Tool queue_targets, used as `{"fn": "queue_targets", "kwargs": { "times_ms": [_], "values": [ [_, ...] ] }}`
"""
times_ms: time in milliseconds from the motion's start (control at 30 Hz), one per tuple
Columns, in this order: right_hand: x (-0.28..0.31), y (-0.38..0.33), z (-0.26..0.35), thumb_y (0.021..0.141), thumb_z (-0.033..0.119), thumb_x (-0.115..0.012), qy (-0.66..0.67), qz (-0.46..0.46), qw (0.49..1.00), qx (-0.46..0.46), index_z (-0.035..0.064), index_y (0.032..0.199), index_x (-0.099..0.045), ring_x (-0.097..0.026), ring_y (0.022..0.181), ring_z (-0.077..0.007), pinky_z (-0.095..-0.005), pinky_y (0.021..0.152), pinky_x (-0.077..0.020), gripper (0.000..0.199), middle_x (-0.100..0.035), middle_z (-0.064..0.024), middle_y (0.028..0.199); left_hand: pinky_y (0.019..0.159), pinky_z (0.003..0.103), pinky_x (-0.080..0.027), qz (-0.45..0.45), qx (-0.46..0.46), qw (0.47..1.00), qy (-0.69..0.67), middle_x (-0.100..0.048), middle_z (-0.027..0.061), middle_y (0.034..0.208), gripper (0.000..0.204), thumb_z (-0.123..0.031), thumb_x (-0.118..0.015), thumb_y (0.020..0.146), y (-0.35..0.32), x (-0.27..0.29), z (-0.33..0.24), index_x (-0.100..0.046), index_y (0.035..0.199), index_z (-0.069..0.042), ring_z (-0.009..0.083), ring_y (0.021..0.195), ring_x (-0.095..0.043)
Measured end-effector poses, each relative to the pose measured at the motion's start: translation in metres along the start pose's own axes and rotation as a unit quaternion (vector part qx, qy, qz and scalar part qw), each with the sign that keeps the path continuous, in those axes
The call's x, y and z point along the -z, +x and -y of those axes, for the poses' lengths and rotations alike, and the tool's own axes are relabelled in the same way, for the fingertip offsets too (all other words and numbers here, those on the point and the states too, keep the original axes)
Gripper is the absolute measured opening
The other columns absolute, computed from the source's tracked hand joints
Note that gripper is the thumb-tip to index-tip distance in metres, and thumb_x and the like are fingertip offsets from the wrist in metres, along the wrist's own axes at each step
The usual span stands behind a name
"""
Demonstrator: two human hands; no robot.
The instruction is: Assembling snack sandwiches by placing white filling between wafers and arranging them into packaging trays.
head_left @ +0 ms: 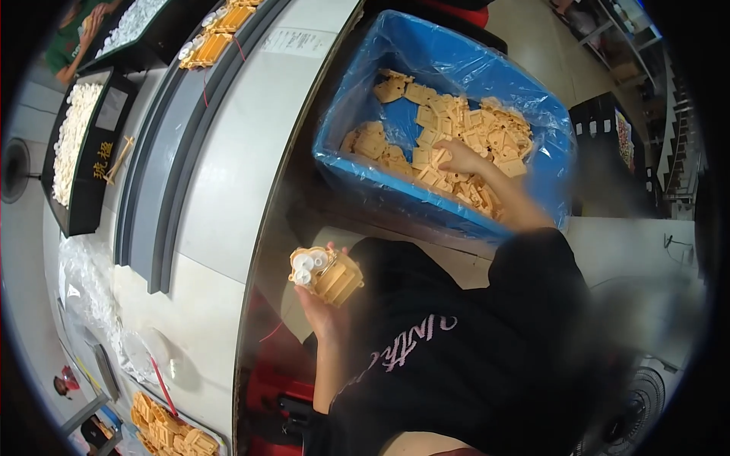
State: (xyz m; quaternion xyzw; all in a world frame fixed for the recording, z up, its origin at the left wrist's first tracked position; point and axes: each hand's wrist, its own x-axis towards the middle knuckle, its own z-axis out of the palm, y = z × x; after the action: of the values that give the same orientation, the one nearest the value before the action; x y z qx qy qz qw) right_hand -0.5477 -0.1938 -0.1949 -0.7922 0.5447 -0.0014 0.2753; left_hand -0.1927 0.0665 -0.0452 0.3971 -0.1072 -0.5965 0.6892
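- Fingers of the left hand (323, 304) are curling around a tan plastic housing (328, 273) with small white caps on its top, holding it just above the lap, beside the table edge (251, 251).
- Fingers of the right hand (461, 158) are reaching down into the loose tan parts (464, 125) in the blue bin (365, 99); whether they are pinching one is not clear.
- Housing is looking light, stiff and moulded, probably not fragile; gripping it by its ribbed flat sides seems safest, keeping off the white caps.
- Clear plastic liner (547, 114) is draping over the bin.
- Black tray (84, 190) of white pieces at far left is carrying yellow characters on its side.
- White paper label (296, 42) is lying flat on the table top.
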Motion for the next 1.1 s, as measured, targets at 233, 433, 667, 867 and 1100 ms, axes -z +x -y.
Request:
{"fn": "queue_targets", "kwargs": {
  "times_ms": [233, 433, 667, 867, 1100],
  "values": [
    [0.081, -0.005, 0.071, 0.073, 0.010, -0.068, -0.146, 0.059, 0.987, -0.034, 0.0060, 0.105, -0.062, -0.063, 0.090, -0.0321, -0.0435, 0.083, -0.0480, 0.033, -0.066, -0.0152, 0.091, 0.108, 0.043, -0.033, 0.043, 0.072, 0.993, -0.083, -0.035, 0.0191, 0.145, 0.066, -0.055, -0.034, 0.096, 0.008, -0.009, -0.004, -0.027, 0.144, -0.010, 0.0299, 0.132, -0.038],
    [0.158, -0.049, 0.204, 0.079, 0.000, -0.059, 0.062, -0.155, 0.984, 0.060, 0.0044, 0.121, -0.050, -0.062, 0.096, -0.0238, -0.0325, 0.082, -0.0484, 0.043, -0.061, -0.0151, 0.103, 0.110, 0.044, -0.029, 0.065, 0.068, 0.987, -0.129, -0.032, 0.0163, 0.147, 0.063, -0.050, -0.039, 0.096, 0.008, -0.018, -0.006, -0.025, 0.145, -0.012, 0.0282, 0.135, -0.034],
    [0.118, -0.104, 0.296, 0.084, -0.003, -0.062, 0.438, -0.087, 0.891, 0.085, -0.0017, 0.108, -0.052, -0.060, 0.090, -0.0117, -0.0241, 0.077, -0.0502, 0.026, -0.059, -0.0070, 0.100, 0.111, 0.045, -0.026, 0.062, 0.022, 0.988, -0.140, -0.033, 0.0068, 0.146, 0.066, -0.044, -0.048, 0.093, 0.003, -0.021, -0.018, -0.021, 0.147, -0.017, 0.0249, 0.136, -0.032],
    [0.050, -0.112, 0.339, 0.085, -0.001, -0.060, 0.588, 0.037, 0.803, 0.089, -0.0010, 0.135, -0.036, -0.054, 0.104, -0.0151, -0.0278, 0.091, -0.0448, 0.056, -0.054, -0.0128, 0.112, 0.112, 0.042, -0.026, 0.062, -0.056, 0.980, -0.183, -0.025, 0.0083, 0.149, 0.068, -0.032, -0.047, 0.095, 0.007, -0.021, -0.016, -0.009, 0.148, -0.014, 0.0236, 0.138, -0.028],
    [0.035, -0.113, 0.360, 0.086, -0.005, -0.057, 0.509, 0.015, 0.845, 0.164, -0.0068, 0.136, -0.038, -0.050, 0.119, -0.0195, -0.0298, 0.099, -0.0414, 0.053, -0.048, -0.0147, 0.128, 0.108, 0.041, -0.033, 0.008, -0.090, 0.983, -0.158, -0.035, 0.0095, 0.141, 0.059, -0.032, -0.042, 0.097, 0.006, -0.021, -0.011, -0.015, 0.146, -0.014, 0.0248, 0.131, -0.037]
  ]
}}
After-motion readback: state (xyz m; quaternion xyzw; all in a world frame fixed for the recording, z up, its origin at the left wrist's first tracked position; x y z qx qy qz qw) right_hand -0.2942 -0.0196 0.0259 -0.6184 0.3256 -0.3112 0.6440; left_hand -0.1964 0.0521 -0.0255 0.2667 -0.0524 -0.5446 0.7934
